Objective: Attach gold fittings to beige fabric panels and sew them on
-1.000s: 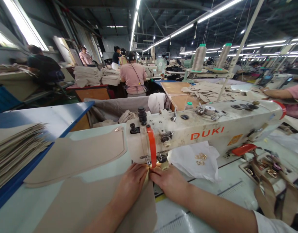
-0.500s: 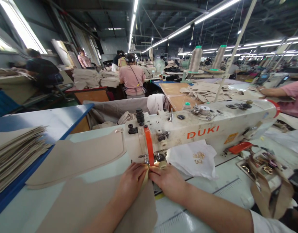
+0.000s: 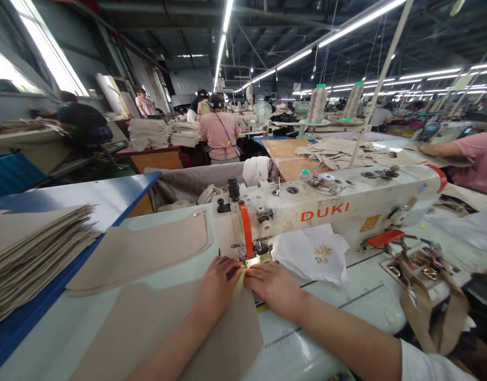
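Note:
Both my hands are at the needle end of a white sewing machine [image 3: 318,203] with a red guard. My left hand [image 3: 216,288] has its fingers closed at the top edge of a beige fabric panel [image 3: 231,338], left of the needle area. Just to the right, my right hand [image 3: 273,288] presses its closed fingers on the same edge, under the lamp's glow. The panel hangs down toward me between my forearms. My fingertips partly hide the presser foot and the edge of the cloth.
Left of the machine lie beige cut panels [image 3: 144,254], and a thick fabric stack [image 3: 41,254] sits on a blue-edged table. Gold rings [image 3: 322,251] rest on a white cloth [image 3: 291,254]. Straps hang from a parts tray [image 3: 414,270]. A co-worker in pink [image 3: 479,159] is at right.
The view has shifted slightly, so the machine and stacks sit a little differently in frame. My hands stay at the needle area on the panel, with only slight finger movement.

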Demonstrator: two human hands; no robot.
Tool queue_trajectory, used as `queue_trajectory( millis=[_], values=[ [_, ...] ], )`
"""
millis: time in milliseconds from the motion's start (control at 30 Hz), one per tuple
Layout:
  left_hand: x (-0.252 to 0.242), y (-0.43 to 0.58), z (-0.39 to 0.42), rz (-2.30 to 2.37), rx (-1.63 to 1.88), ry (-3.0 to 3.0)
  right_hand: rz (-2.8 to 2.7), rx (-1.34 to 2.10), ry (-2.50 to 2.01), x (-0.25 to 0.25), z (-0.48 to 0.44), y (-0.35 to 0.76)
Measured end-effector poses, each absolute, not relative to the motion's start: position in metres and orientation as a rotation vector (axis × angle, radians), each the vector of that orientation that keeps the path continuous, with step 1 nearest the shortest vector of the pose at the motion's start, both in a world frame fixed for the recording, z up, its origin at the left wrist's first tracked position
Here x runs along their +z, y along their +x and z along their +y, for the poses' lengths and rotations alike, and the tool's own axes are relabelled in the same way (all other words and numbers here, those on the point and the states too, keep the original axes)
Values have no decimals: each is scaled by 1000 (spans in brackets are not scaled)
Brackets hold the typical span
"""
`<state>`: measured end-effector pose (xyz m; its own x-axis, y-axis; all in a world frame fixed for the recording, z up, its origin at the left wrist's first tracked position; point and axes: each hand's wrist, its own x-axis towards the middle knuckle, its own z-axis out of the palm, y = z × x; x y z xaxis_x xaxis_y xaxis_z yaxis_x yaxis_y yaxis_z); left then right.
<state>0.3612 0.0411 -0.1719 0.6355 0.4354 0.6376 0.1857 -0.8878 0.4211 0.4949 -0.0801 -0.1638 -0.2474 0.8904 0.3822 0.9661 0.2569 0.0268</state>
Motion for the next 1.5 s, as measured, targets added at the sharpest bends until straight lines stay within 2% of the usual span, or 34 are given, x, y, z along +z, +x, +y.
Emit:
queue_trajectory(
  millis=[500,867,1200,1500],
  values=[
    [-170,364,44,676,986,2455,-2238,-344,-1726,-162,-80,492],
    [-176,357,39,264,1108,2682,-2215,-313,-1764,-161,-81,491],
    [-177,348,40,168,989,2936,-2225,-302,-1787,-162,-80,490],
    [-174,348,37,188,934,2916,-2218,-297,-1804,-163,-80,488]
  ],
)
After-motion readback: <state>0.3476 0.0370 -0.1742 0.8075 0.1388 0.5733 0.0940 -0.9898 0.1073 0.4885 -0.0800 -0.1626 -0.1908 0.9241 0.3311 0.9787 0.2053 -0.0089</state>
